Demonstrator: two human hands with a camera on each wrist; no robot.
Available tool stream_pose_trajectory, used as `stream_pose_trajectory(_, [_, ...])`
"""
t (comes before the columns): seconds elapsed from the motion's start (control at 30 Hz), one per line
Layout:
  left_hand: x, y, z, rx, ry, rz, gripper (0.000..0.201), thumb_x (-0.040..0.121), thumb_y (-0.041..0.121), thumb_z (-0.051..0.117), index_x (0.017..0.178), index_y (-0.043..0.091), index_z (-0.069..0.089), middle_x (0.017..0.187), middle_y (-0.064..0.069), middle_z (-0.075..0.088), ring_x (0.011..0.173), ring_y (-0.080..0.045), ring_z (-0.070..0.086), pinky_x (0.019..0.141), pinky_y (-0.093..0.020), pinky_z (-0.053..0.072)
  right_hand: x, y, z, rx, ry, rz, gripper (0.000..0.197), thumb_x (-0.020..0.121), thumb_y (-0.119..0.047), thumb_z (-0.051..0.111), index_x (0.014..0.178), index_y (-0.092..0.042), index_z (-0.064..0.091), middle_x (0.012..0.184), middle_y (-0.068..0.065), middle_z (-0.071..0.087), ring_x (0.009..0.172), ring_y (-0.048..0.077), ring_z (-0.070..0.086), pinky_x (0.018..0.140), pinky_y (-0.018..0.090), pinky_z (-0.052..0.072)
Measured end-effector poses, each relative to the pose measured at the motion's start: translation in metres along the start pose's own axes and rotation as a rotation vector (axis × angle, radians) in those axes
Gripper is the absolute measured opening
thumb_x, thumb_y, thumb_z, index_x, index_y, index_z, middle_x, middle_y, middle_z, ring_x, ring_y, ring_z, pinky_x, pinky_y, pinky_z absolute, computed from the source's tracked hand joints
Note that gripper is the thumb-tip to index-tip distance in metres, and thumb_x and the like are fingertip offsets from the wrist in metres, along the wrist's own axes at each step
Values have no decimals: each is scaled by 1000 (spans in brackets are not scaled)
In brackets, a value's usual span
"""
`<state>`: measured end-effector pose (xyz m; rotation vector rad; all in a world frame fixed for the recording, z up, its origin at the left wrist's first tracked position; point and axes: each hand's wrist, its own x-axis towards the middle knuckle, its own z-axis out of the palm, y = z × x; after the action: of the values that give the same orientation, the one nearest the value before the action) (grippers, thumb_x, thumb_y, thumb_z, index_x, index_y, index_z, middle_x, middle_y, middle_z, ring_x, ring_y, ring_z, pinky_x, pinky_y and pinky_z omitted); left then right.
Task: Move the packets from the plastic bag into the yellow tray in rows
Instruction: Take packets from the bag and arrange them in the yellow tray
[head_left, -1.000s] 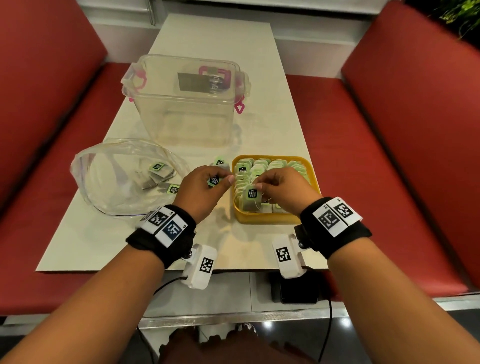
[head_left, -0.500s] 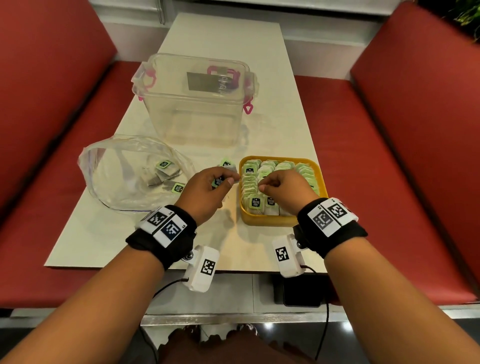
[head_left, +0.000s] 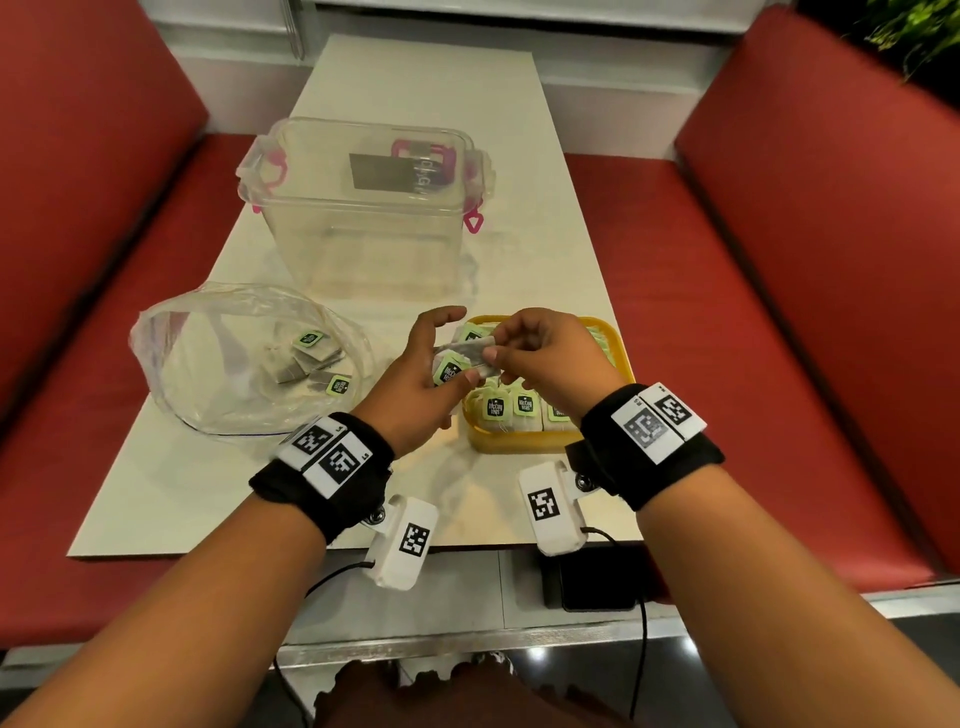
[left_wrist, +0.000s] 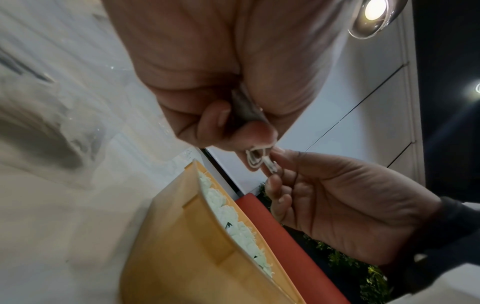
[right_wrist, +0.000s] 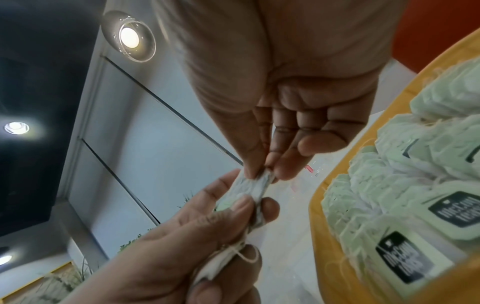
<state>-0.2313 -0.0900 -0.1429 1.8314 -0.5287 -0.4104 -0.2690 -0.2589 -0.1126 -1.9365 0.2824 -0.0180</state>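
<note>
Closest to us, our left hand (head_left: 415, 387) held a little stack of packets (head_left: 451, 370), with its thumb and fingers curled round them. Our right hand (head_left: 550, 358) pinched the top packet (head_left: 475, 347) between thumb and fingers, pulling it off the stack. Both hands were up in the air, just over the near left corner of the yellow tray (head_left: 511, 441).

We thought the strings could be the trouble. A loop of string (right_wrist: 248, 257) hung by our left fingers, so pulling one packet could drag a second one out, and it could drop onto the counter (head_left: 218, 493).

The tray looked almost full, with packets standing in tight rows (head_left: 511, 408). Pushing one more in could knock the neat ones over or bend a tag.

Farther left lay the plastic bag (head_left: 228, 364) with a few packets still inside (head_left: 311, 353). The bag was soft, so it could slide when we reached in.

Behind them stood a clear box (head_left: 363, 223).
</note>
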Motion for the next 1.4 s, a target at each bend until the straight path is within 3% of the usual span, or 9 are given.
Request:
stream_pose_trajectory(0.37, [3, -5, -2, -41, 99, -10, 33, 98, 21, 53, 123, 38, 40, 70, 10, 64, 49, -14, 46, 53, -24, 45, -1, 7, -16, 338, 114, 70, 11, 91, -2, 60, 89, -9, 52, 71, 9, 63, 59, 20, 65, 55, 28, 50])
stream_pose_trajectory(0.53, [9, 4, 1, -195, 169, -102, 17, 96, 6, 50, 91, 20, 58, 82, -6, 63, 45, -6, 38, 45, -20, 35, -2, 7, -19, 375, 138, 1, 15, 84, 4, 67, 83, -7, 58, 72, 12, 64, 67, 25, 68, 62, 29, 55])
stream_pose_trajectory(0.63, [13, 8, 4, -286, 147, -165, 11, 95, 12, 56, 88, 10, 65, 77, -9, 61, 42, -7, 32, 42, -20, 29, -3, 8, -18, 290, 102, -42, 16, 79, 5, 71, 80, -8, 61, 76, 15, 65, 69, 24, 67, 64, 30, 55])
stream_pose_trajectory(0.77, [17, 9, 9, -368, 162, -204, 39, 94, 38, 58, 90, 1, 69, 70, -8, 62, 44, -13, 27, 43, -20, 26, -7, 6, -14, 37, 83, -100, 12, 75, -3, 78, 81, -5, 67, 70, 5, 67, 63, 14, 63, 66, 34, 55])
stream_pose_trajectory(0.83, [18, 8, 11, -359, 178, -207, 43, 93, 38, 58, 93, -3, 68, 69, -8, 61, 44, -13, 29, 42, -20, 27, -9, 6, -12, -35, 59, -107, 11, 75, -7, 79, 79, -9, 69, 71, 8, 69, 67, 19, 66, 67, 39, 56])
stream_pose_trajectory(0.93, [19, 4, 12, -209, 216, -147, 31, 95, 30, 58, 86, 2, 67, 68, -3, 62, 42, -10, 37, 43, -21, 32, -13, 3, -12, -112, -16, -105, 12, 75, -13, 80, 81, -14, 70, 79, 9, 70, 73, 20, 68, 62, 42, 58])
stream_pose_trajectory(1.03, [18, 0, 10, -7, 198, -53, 23, 96, 32, 57, 82, 15, 66, 68, 5, 63, 42, -6, 44, 44, -23, 38, -12, 1, -15, -130, 11, -110, 16, 81, -19, 76, 94, -17, 68, 86, -4, 65, 58, 0, 58, 44, 15, 43])
stream_pose_trajectory(1.13, [15, 1, 11, 146, 152, 48, 18, 95, 32, 57, 85, 21, 67, 69, 11, 62, 54, 2, 51, 52, -17, 39, -6, 3, -19, -228, 75, -156, 19, 87, -26, 68, 105, -24, 65, 107, -5, 62, 65, 1, 56, 52, 6, 40])
stream_pose_trajectory(1.4, [13, 0, 15, 266, 149, 132, 12, 91, 29, 64, 97, 22, 72, 83, 18, 59, 79, 8, 55, 68, -7, 38, -6, -1, -29, -383, 45, -187, 5, 89, -21, 64, 84, -21, 62, 84, -5, 66, 73, 12, 61, 60, 25, 46])
